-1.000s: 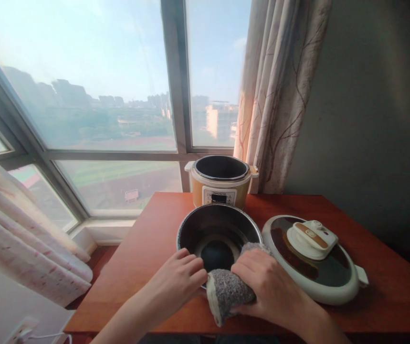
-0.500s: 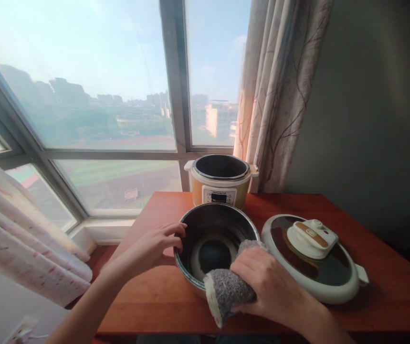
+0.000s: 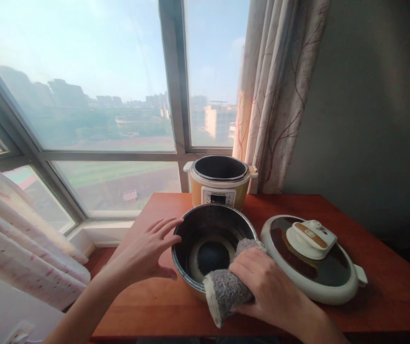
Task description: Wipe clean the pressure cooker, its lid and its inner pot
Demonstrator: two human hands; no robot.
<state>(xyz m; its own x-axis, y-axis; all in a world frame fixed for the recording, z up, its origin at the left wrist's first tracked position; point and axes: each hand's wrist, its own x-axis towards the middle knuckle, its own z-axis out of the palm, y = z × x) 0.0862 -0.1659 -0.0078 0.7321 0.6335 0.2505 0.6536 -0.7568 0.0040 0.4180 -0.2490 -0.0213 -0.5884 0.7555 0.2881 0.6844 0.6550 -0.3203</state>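
A dark inner pot (image 3: 205, 220) with a pale ring on its bottom is in front of me on the table. At its left rim is my left hand (image 3: 151, 251), fingers spread and thumb apart; whether the fingertips touch the rim I cannot tell. My right hand (image 3: 262, 277) grips a grey cloth (image 3: 226, 289) with a pale edge, bunched over the pot's right front rim. Behind the pot stands the yellow and white pressure cooker body (image 3: 197, 188), uncovered, its control panel facing me. To the right lies the cooker lid (image 3: 333, 289), with a white handle on top.
All these things stand on a reddish-brown wooden table (image 3: 126, 306). Beyond it are a large window (image 3: 111, 110) and a patterned curtain (image 3: 262, 95). Another curtain (image 3: 22, 243) hangs at the left, above a wall socket (image 3: 20, 332).
My left hand has opened, its fingers and thumb spreading off their hold on the pot's left rim. The right hand and the cloth have barely moved.
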